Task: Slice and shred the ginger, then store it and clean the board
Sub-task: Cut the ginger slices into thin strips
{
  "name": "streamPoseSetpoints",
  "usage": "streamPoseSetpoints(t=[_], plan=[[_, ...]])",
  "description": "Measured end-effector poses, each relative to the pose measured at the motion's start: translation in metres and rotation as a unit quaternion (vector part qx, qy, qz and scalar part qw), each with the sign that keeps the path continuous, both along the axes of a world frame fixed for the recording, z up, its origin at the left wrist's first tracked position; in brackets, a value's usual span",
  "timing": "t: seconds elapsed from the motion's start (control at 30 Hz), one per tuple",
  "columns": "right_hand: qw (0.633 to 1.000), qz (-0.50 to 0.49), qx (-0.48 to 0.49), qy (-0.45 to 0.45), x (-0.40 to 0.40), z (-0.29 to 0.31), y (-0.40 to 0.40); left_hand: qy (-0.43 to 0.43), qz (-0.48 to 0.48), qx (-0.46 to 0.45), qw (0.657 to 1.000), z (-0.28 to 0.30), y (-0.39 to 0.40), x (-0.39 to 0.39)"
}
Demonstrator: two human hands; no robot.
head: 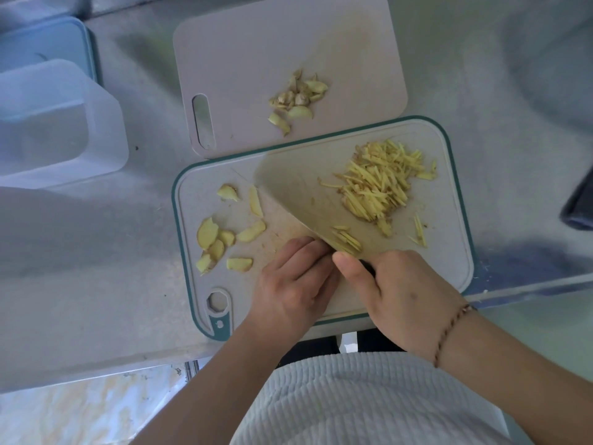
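Shredding is under way on the near, teal-rimmed cutting board (455, 175), and the obvious danger sits right at the blade. The left hand (290, 284) lies knuckles-up with its fingers curled against the flat of the cleaver (298, 184), pinning what I take to be a small stack of ginger slices that the fingers hide. If those fingertips creep out from under the knuckles, or the stack slips on the damp board, the edge could meet a finger instead of ginger. The right hand (398, 281) is closed round the cleaver's dark handle, thumb pressed forward near the blade's heel; a loose grip there would let the broad blade twist. A few shreds cling to the blade face and may scatter off the board.

The shredded ginger (378, 184) is heaped at the far right of the board, beyond the blade and well away from both hands. The uncut ginger slices (224, 239) lie spread at the left, just beside the left hand. On the far, plain board (256, 43) rests a small pile of peelings and trimmings (298, 97). A clear storage container (54, 123) waits at the left, well apart from everything.
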State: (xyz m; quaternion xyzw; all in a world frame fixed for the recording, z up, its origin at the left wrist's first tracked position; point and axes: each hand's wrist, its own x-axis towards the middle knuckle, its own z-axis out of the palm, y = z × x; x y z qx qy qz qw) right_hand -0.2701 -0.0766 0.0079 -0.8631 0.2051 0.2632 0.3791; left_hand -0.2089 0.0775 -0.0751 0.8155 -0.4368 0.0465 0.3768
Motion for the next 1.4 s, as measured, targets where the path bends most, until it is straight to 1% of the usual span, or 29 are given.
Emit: streamPoseSetpoints(t=[0.2, 0.4, 0.57, 0.77, 0.97, 1.1, 1.27, 1.4], plan=[[0.999, -0.017, 0.012, 0.03, -0.018, 0.011, -0.002, -0.003, 0.008, 0.014, 1.0, -0.002, 0.001, -0.002], [1.0, 0.006, -0.006, -0.002, 0.003, 0.001, 0.003, -0.014, 0.0, -0.007, 1.0, -0.001, 0.0, 0.0], [0.999, 0.003, -0.007, 0.04, -0.019, 0.009, 0.003, -0.018, 0.002, 0.016, 1.0, -0.005, 0.004, -0.001], [1.0, 0.004, -0.012, -0.002, -0.005, -0.002, 0.006, -0.02, 0.009, 0.002, 1.0, -0.004, 0.001, -0.001], [1.0, -0.007, -0.003, 0.025, -0.022, 0.01, 0.0, -0.042, 0.04, 0.027, 0.998, -0.003, 0.004, -0.002], [0.999, -0.014, 0.002, 0.038, -0.027, 0.012, 0.003, -0.043, 0.056, 0.02, 0.997, -0.004, 0.005, -0.003], [1.0, -0.014, -0.004, 0.012, -0.014, -0.001, 0.006, -0.038, 0.06, 0.018, 0.997, -0.004, 0.004, -0.004], [1.0, -0.005, 0.003, 0.009, -0.013, 0.003, 0.007, -0.019, 0.059, 0.004, 0.998, -0.004, 0.004, -0.003]])
